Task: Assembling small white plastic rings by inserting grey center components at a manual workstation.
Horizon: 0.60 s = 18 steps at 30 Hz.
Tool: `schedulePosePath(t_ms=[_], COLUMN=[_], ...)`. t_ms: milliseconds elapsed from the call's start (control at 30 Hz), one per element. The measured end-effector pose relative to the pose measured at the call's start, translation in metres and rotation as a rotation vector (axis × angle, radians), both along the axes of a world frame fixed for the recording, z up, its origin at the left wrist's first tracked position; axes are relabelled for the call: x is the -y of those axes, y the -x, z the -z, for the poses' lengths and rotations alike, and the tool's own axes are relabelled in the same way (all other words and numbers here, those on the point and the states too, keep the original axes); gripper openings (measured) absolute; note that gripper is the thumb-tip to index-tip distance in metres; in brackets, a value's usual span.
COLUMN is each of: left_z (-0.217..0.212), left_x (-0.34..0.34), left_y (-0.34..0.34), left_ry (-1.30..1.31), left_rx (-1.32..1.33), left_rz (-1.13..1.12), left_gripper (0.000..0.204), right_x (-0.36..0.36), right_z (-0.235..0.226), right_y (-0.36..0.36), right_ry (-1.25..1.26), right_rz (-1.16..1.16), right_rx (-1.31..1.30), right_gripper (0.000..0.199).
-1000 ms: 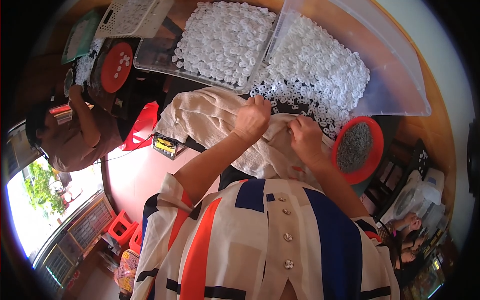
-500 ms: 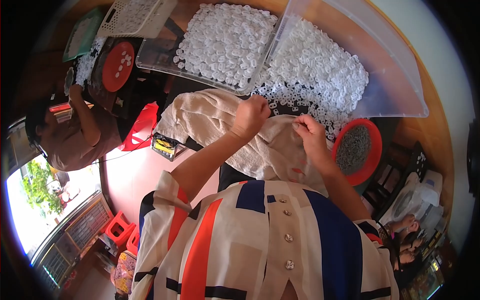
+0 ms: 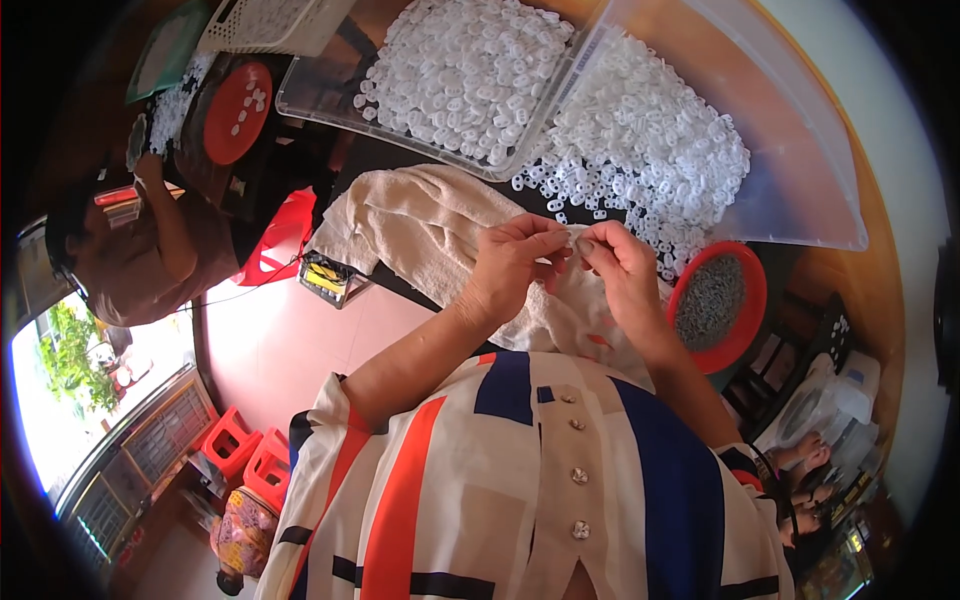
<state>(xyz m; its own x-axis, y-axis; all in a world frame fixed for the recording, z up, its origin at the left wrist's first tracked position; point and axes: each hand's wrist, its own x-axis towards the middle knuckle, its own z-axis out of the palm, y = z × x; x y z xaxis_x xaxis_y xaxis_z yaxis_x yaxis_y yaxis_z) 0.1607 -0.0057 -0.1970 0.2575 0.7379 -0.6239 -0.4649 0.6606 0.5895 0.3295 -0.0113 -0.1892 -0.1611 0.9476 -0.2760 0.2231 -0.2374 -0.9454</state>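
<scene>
My left hand (image 3: 508,268) and my right hand (image 3: 622,272) meet fingertip to fingertip above a beige towel (image 3: 415,215). Both are closed in a pinch. A small white plastic piece (image 3: 573,236) shows between the fingertips, mostly covered by them. Whatever else the right fingers grip is too small to make out. Just beyond the hands, a heap of small white plastic pieces with holes (image 3: 640,130) spreads from a tilted clear bin (image 3: 800,190) onto the dark tabletop. A red bowl (image 3: 745,335) of tiny grey parts (image 3: 708,300) stands beside my right forearm.
Another clear bin (image 3: 330,125) holds more white pieces at the far side. At the left, a co-worker (image 3: 150,250) sits by a red plate (image 3: 228,135) with a few white pieces. Red stools (image 3: 268,465) stand lower left. Other people's hands (image 3: 812,452) show at the right.
My left hand has come back from the edge of the white heap to my right hand. Their fingertips, apart before, now meet over the towel. The view has shifted slightly.
</scene>
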Motion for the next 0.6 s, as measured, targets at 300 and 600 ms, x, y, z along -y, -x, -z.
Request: schedulePosePath(t_ms=[300, 600], left_z=[-0.009, -0.016], left_x=[0.01, 0.015], left_y=[-0.001, -0.002], left_ry=[-0.028, -0.027], left_rx=[0.009, 0.017], left_rz=[-0.016, -0.069], left_gripper=[0.012, 0.011], right_x=[0.004, 0.003], right_z=[-0.002, -0.009], right_y=[-0.001, 0.0], right_ry=[-0.252, -0.302], right_rz=[-0.053, -0.096], right_rx=[0.114, 0.135], right_gripper=[0.002, 0.003])
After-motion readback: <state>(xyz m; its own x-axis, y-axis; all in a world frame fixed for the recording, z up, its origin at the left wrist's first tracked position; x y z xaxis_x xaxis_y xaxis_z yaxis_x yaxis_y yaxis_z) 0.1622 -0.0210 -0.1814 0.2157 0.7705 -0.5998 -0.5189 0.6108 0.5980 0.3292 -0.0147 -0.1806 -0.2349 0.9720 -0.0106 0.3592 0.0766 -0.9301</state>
